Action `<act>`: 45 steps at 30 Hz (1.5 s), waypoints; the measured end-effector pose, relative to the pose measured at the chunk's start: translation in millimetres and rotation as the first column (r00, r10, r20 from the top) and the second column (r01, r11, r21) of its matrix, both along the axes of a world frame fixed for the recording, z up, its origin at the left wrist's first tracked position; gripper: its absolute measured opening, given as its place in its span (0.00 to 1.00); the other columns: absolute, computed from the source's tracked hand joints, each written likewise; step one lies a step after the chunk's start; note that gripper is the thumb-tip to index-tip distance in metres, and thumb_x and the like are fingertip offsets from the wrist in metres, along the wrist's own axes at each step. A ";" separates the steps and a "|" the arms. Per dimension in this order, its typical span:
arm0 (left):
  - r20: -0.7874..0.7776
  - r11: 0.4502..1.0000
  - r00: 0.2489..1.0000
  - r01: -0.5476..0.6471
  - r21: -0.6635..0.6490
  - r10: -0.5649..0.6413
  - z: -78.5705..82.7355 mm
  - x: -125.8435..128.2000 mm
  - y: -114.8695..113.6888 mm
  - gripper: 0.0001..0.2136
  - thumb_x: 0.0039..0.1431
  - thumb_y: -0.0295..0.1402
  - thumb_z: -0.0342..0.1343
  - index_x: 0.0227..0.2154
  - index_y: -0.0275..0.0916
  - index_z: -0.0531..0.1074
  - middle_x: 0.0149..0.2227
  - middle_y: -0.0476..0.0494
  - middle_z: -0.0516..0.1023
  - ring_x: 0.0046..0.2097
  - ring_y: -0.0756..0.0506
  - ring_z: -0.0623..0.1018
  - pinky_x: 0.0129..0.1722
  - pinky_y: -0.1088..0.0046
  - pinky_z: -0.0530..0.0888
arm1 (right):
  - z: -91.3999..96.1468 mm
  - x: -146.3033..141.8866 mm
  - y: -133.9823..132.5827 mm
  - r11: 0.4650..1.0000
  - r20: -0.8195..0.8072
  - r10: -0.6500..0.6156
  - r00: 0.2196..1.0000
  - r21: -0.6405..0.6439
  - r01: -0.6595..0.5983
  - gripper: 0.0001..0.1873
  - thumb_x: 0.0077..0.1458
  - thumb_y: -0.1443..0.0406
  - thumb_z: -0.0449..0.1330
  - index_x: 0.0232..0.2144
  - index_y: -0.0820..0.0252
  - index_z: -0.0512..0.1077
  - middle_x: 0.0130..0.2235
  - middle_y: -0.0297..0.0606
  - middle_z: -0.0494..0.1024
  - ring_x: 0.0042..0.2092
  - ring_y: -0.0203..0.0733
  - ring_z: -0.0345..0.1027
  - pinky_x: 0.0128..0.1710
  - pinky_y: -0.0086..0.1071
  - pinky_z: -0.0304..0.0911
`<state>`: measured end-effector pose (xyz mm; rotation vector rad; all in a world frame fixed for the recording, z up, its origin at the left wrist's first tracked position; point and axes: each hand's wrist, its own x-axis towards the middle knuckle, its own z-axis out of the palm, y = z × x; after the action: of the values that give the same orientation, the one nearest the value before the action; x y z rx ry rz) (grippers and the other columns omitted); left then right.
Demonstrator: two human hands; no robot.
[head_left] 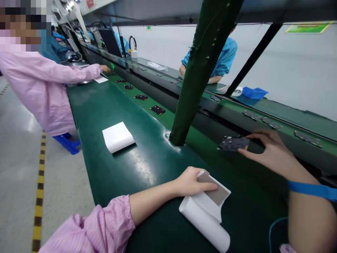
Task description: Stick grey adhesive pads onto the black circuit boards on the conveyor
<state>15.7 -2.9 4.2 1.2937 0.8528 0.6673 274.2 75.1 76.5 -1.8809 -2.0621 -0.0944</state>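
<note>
My left hand (188,182) grips a curled white sheet (202,221) by its upper end, the thumb lying across a grey patch on it. The sheet's lower end is rolled into a tube against the green table mat (150,168). Off to the right, my right hand (273,154) pinches a dark circuit board (233,143) by its right edge between thumb and finger, above the sunken green belt. A blue band (313,189) circles that wrist.
Several dark boards (158,110) lie along the belt beyond a slanting green post (195,77). Another folded white sheet (118,137) rests on the mat. A co-worker in a pink smock (39,91) reaches in at the left. Across the line sits a blue tray (254,93), near a person in blue.
</note>
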 end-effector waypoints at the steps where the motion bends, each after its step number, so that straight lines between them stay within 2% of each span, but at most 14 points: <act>1: 0.004 1.000 1.000 -0.001 -0.001 0.001 -0.6 0.1 -0.1 0.13 0.46 0.40 0.64 0.22 0.36 0.69 0.25 0.50 0.73 0.30 0.49 0.72 0.28 0.76 0.66 | 4.9 -3.5 -2.5 1.000 0.007 -0.017 1.000 0.024 0.017 0.27 0.38 0.43 0.59 0.35 0.54 0.69 0.55 0.53 0.66 0.56 0.71 0.61 0.45 0.55 0.67; 6: 0.009 1.000 1.000 -0.005 0.004 0.005 -0.7 0.0 0.7 0.12 0.46 0.38 0.64 0.22 0.36 0.69 0.25 0.50 0.72 0.30 0.49 0.72 0.28 0.76 0.66 | 11.8 -25.9 -6.9 0.997 -0.023 0.033 0.999 0.065 -0.032 0.28 0.40 0.40 0.55 0.33 0.54 0.69 0.55 0.52 0.65 0.54 0.67 0.64 0.42 0.53 0.68; 11: 0.000 1.000 1.000 0.000 0.008 0.000 -0.5 -0.7 0.4 0.12 0.47 0.38 0.64 0.23 0.36 0.69 0.26 0.50 0.72 0.30 0.50 0.72 0.28 0.77 0.66 | 18.2 -37.2 -15.5 0.993 0.120 -0.057 0.991 -0.097 0.069 0.29 0.37 0.41 0.62 0.31 0.57 0.73 0.57 0.55 0.64 0.52 0.73 0.64 0.36 0.56 0.68; 14: -0.052 0.998 0.998 -0.026 0.050 0.029 -2.1 -1.7 -0.5 0.13 0.48 0.39 0.63 0.24 0.35 0.69 0.24 0.50 0.72 0.28 0.50 0.71 0.27 0.77 0.65 | 10.3 -49.2 -13.5 0.990 0.169 -0.056 0.984 -0.119 0.077 0.27 0.40 0.42 0.63 0.29 0.60 0.74 0.56 0.57 0.64 0.52 0.71 0.64 0.42 0.58 0.67; 17: -0.039 0.998 0.999 -0.027 0.063 0.029 -2.4 -2.8 -0.8 0.14 0.48 0.41 0.63 0.24 0.35 0.69 0.24 0.49 0.71 0.28 0.50 0.70 0.26 0.77 0.65 | -2.2 -57.3 -4.5 0.996 0.103 0.000 0.995 -0.086 0.008 0.30 0.46 0.42 0.60 0.39 0.60 0.75 0.59 0.56 0.63 0.56 0.69 0.62 0.49 0.58 0.63; 20: -0.021 0.999 1.000 -0.018 0.049 0.019 -0.3 -3.2 -0.6 0.16 0.47 0.43 0.63 0.23 0.36 0.67 0.23 0.50 0.70 0.27 0.51 0.69 0.26 0.77 0.64 | -7.5 -57.3 -11.1 0.997 -0.103 -0.002 0.995 -0.082 -0.006 0.32 0.51 0.44 0.57 0.50 0.59 0.69 0.61 0.55 0.62 0.58 0.64 0.62 0.51 0.54 0.63; 22: -0.024 0.998 0.999 -0.037 0.056 0.038 1.4 -3.2 -0.4 0.16 0.47 0.44 0.63 0.23 0.36 0.66 0.22 0.51 0.69 0.26 0.52 0.67 0.26 0.77 0.63 | -10.4 -57.6 -33.1 0.997 -0.303 0.046 0.952 -0.037 -0.060 0.27 0.56 0.48 0.54 0.51 0.59 0.69 0.57 0.52 0.68 0.56 0.58 0.65 0.52 0.50 0.63; 24: -0.029 0.992 0.996 -0.079 0.097 0.082 2.4 -3.3 -0.1 0.17 0.46 0.44 0.63 0.22 0.36 0.66 0.21 0.53 0.66 0.25 0.52 0.65 0.25 0.77 0.62 | -18.0 -61.4 -66.8 0.984 -0.492 0.141 0.859 -0.028 -0.178 0.21 0.59 0.52 0.52 0.47 0.58 0.71 0.51 0.48 0.74 0.52 0.52 0.69 0.52 0.46 0.64; 25: -0.033 0.987 0.994 -0.096 0.127 0.101 2.9 -3.4 0.2 0.18 0.45 0.44 0.63 0.20 0.36 0.65 0.20 0.53 0.65 0.24 0.53 0.65 0.25 0.77 0.62 | -23.9 -64.5 -85.5 0.965 -0.580 0.162 0.799 -0.074 -0.250 0.19 0.59 0.53 0.53 0.46 0.57 0.71 0.48 0.46 0.76 0.48 0.49 0.71 0.49 0.44 0.67; 27: -0.037 0.981 0.992 -0.110 0.160 0.117 4.2 -3.4 0.1 0.19 0.44 0.46 0.64 0.19 0.36 0.65 0.19 0.54 0.65 0.24 0.53 0.64 0.25 0.77 0.62 | -37.9 -71.0 -121.6 0.941 -0.689 0.127 0.714 -0.143 -0.305 0.18 0.56 0.55 0.57 0.46 0.55 0.71 0.47 0.43 0.78 0.45 0.47 0.73 0.45 0.42 0.69; 31: -0.089 0.979 0.994 -0.038 0.202 0.057 9.8 1.0 -8.6 0.18 0.43 0.46 0.64 0.20 0.35 0.68 0.20 0.52 0.67 0.24 0.52 0.65 0.26 0.76 0.62 | -60.8 -76.2 -171.8 0.959 -0.827 -0.019 0.562 -0.175 -0.225 0.14 0.55 0.58 0.58 0.44 0.52 0.71 0.41 0.38 0.79 0.43 0.45 0.74 0.44 0.41 0.70; 37: -0.046 0.981 0.999 -0.015 0.192 0.024 8.7 28.9 -45.3 0.17 0.45 0.44 0.63 0.22 0.35 0.69 0.21 0.52 0.67 0.24 0.53 0.65 0.25 0.77 0.62 | -71.3 -66.0 -199.1 0.989 -0.914 -0.094 0.394 -0.130 -0.067 0.16 0.51 0.53 0.61 0.37 0.54 0.68 0.37 0.38 0.76 0.40 0.44 0.73 0.39 0.39 0.70; 41: -0.056 0.980 0.998 0.031 0.194 -0.020 2.6 40.8 -59.0 0.15 0.47 0.43 0.63 0.25 0.34 0.71 0.23 0.50 0.69 0.26 0.52 0.66 0.26 0.77 0.63 | -76.5 -60.7 -204.7 0.985 -0.908 -0.093 0.408 -0.143 -0.092 0.18 0.49 0.50 0.61 0.36 0.55 0.70 0.37 0.39 0.77 0.38 0.45 0.72 0.37 0.38 0.69; 45: -0.020 0.981 1.000 0.008 0.195 -0.004 2.0 39.3 -59.2 0.15 0.48 0.43 0.62 0.27 0.34 0.73 0.25 0.48 0.72 0.28 0.51 0.68 0.28 0.77 0.64 | -81.8 -61.7 -201.8 0.990 -0.908 -0.076 0.412 -0.117 -0.077 0.18 0.49 0.49 0.60 0.35 0.56 0.71 0.38 0.41 0.78 0.39 0.47 0.72 0.37 0.40 0.68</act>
<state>55.0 -62.1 6.2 1.4799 0.8137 0.7489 212.5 -126.7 -5.3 -1.4201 -1.2552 0.9288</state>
